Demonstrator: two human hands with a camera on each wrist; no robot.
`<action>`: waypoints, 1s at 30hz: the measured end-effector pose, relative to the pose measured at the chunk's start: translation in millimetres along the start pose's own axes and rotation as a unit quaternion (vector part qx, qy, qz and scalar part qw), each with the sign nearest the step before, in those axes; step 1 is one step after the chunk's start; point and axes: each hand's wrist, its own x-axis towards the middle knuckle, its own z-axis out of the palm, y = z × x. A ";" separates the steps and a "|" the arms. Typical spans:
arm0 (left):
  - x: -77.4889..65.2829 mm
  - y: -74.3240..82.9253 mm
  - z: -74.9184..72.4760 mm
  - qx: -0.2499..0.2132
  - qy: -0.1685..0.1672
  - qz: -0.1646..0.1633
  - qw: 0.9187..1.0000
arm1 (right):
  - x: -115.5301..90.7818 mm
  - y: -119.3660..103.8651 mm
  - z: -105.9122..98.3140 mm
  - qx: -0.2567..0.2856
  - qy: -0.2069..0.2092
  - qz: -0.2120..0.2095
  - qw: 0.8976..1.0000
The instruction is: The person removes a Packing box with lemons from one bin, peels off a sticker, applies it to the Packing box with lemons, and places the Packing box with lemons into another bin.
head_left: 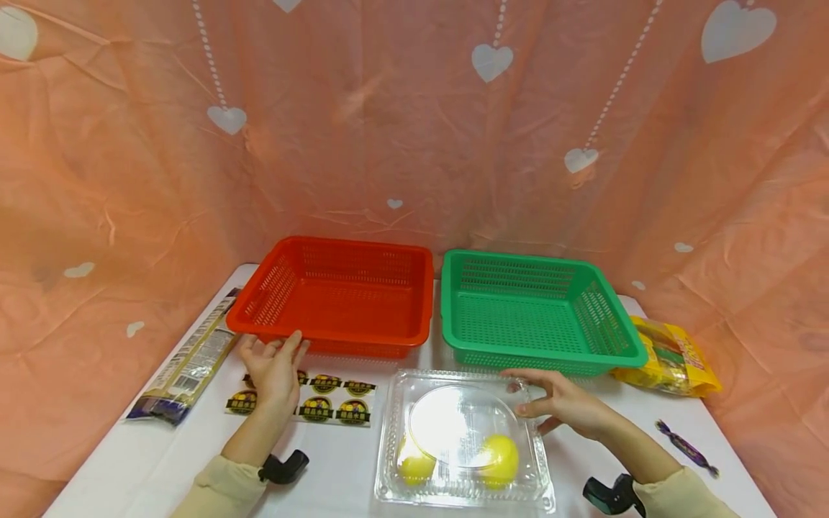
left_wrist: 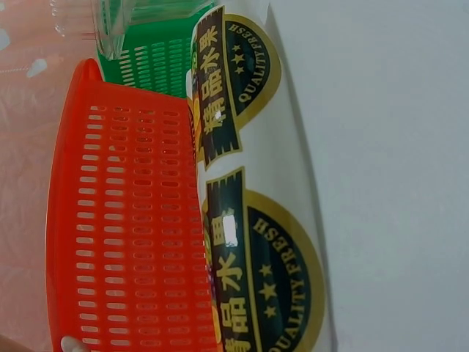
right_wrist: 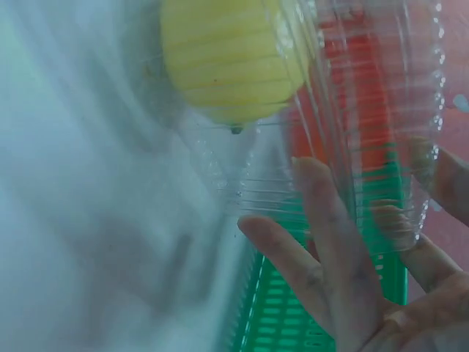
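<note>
A clear plastic clamshell box (head_left: 463, 439) lies at the front middle with two round yellow fruits (head_left: 497, 460) inside. My right hand (head_left: 563, 406) holds its back right corner. In the right wrist view, fingers (right_wrist: 341, 253) spread along the ribbed plastic wall, near a yellow fruit (right_wrist: 231, 59) with a small dark stem end. My left hand (head_left: 275, 370) has its fingertips at the front rim of the red basket (head_left: 363, 342). Below that hand lies a sheet of round black-and-gold stickers (head_left: 317, 409), partly covered by the wrist.
A green basket (head_left: 544, 360) stands right of the red one. Flat printed packaging (head_left: 188, 367) lies along the left table edge. At the right are a yellow packet (head_left: 676, 360) and a purple wrapped candy (head_left: 688, 447). An orange curtain (head_left: 414, 144) hangs behind.
</note>
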 end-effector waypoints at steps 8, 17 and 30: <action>-1.1 -0.4 -0.9 0.013 0.000 -0.006 1.000 | 2.0 5.9 -3.2 -0.001 -0.005 -0.007 1.000; 0.0 3.8 -1.9 -0.003 -0.003 -0.013 1.000 | 2.7 10.0 -7.7 0.000 -0.012 0.006 1.000; 18.1 63.6 -51.0 -0.004 -0.060 -0.104 0.993 | -9.5 11.3 -14.6 0.017 0.023 -0.008 1.000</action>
